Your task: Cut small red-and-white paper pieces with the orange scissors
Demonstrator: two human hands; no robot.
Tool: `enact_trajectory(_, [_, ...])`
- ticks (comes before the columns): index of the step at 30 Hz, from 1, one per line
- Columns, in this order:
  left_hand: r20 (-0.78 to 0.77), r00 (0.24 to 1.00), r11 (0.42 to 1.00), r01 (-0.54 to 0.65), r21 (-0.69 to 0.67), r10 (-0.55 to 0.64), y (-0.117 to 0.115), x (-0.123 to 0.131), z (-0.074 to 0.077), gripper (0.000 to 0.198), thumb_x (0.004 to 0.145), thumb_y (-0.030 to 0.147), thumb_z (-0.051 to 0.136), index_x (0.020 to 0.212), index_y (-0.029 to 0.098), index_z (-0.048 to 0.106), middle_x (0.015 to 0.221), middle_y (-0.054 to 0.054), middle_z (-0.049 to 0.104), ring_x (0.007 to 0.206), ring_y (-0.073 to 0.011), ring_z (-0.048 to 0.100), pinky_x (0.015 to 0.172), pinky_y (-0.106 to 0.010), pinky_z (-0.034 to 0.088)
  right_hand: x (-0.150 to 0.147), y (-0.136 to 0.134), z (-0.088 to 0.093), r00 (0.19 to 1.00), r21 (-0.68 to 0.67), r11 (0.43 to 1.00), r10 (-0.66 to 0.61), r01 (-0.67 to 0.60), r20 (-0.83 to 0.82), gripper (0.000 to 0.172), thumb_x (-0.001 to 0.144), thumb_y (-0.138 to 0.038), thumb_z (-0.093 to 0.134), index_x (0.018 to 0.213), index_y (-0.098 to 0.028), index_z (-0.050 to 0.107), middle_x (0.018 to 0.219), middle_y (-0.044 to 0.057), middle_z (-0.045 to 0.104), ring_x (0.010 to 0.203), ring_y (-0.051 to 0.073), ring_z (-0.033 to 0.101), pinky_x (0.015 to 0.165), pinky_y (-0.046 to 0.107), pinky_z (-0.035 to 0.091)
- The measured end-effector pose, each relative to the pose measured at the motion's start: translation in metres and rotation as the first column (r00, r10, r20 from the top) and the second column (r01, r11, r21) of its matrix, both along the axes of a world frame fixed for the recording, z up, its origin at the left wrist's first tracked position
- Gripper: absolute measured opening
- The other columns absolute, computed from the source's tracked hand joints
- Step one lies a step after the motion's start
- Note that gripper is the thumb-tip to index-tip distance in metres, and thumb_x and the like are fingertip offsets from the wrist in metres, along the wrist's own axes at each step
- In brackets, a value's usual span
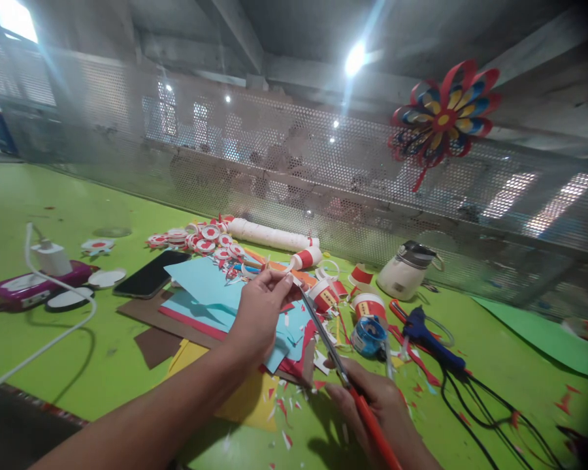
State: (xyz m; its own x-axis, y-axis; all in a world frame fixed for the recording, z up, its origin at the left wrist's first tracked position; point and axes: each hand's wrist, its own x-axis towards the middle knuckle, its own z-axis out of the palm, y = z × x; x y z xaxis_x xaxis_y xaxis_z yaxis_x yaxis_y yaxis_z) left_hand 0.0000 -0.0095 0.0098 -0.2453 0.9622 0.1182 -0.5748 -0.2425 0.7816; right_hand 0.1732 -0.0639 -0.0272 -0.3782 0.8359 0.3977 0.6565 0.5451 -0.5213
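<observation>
My left hand (263, 307) is closed in a pinch above a stack of light blue paper (203, 281). A small piece of paper, mostly hidden by the fingers, appears to be between thumb and forefinger. My right hand (379, 398) grips a pair of scissors (323, 331) by its orange-red handle. The blades point up and left, their tips close to my left fingertips. Just beyond lie cut red-and-white paper cups (325, 295) and a blue tape roll (368, 336). Red and white scraps are scattered below the hands.
Round red-and-white paper pieces (206, 246) lie beside a long stack of white cups (274, 235). A phone (151, 273) and a purple device (39, 287) with a white cable sit left. At right are a blue glue gun (431, 339), a white jug (404, 274) and green paper (543, 336).
</observation>
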Motion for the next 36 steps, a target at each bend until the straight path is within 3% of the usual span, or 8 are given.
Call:
enact_trajectory(7, [-0.022,1.000,1.000,0.016,0.020,-0.016,0.003,-0.004,0.002,0.010,0.068,0.018,0.063,0.068,0.012,0.056,0.062,-0.002,0.061,0.060,-0.0112,0.059,0.068,-0.027,0.048,-0.002,0.002,0.005,0.997,-0.088,0.996,0.006,-0.013,-0.075,0.032,0.082,-0.040,0.044,0.083,-0.017,0.066,0.061,0.000,0.059,0.054,0.015,0.051,0.050,0.022,0.040])
enact_trajectory(10, [-0.040,0.998,0.999,0.041,0.033,-0.040,0.004,-0.007,0.002,0.011,0.067,0.020,0.064,0.067,0.012,0.056,0.061,-0.002,0.060,0.059,-0.0113,0.058,0.068,-0.028,0.048,-0.001,0.001,0.008,0.991,-0.124,0.991,0.035,-0.051,-0.127,0.033,0.082,-0.040,0.044,0.091,-0.018,0.065,0.067,0.001,0.063,0.057,0.016,0.053,0.052,0.023,0.041])
enact_trajectory(16, [-0.112,0.986,0.989,0.130,0.076,-0.121,0.005,-0.014,0.002,0.010,0.070,0.020,0.062,0.064,0.012,0.057,0.064,-0.004,0.061,0.062,-0.0126,0.058,0.068,-0.029,0.048,0.004,0.000,0.013,0.987,-0.199,0.974,0.080,-0.106,-0.137,0.037,0.084,-0.043,0.040,0.089,-0.017,0.065,0.060,0.000,0.054,0.053,0.014,0.046,0.049,0.022,0.035])
enact_trajectory(22, [-0.178,0.971,0.981,0.178,0.081,-0.162,0.005,-0.021,0.009,0.010,0.069,0.018,0.062,0.062,0.012,0.057,0.063,-0.004,0.061,0.059,-0.0122,0.058,0.064,-0.028,0.047,0.011,0.001,0.015,0.992,-0.232,0.967,0.086,-0.105,-0.090,0.045,0.083,-0.049,0.040,0.094,-0.013,0.065,0.053,-0.005,0.033,0.047,0.011,0.030,0.045,0.022,0.026])
enact_trajectory(36, [-0.286,0.927,0.964,0.262,0.031,-0.243,0.004,-0.028,0.018,0.015,0.062,0.020,0.068,0.059,0.013,0.054,0.059,-0.003,0.058,0.056,-0.0136,0.057,0.061,-0.031,0.047,0.024,0.004,0.023,0.994,-0.252,0.963,0.086,-0.099,-0.065,0.055,0.077,-0.062,0.042,0.095,-0.018,0.069,0.051,-0.003,0.040,0.047,0.012,0.034,0.045,0.023,0.028])
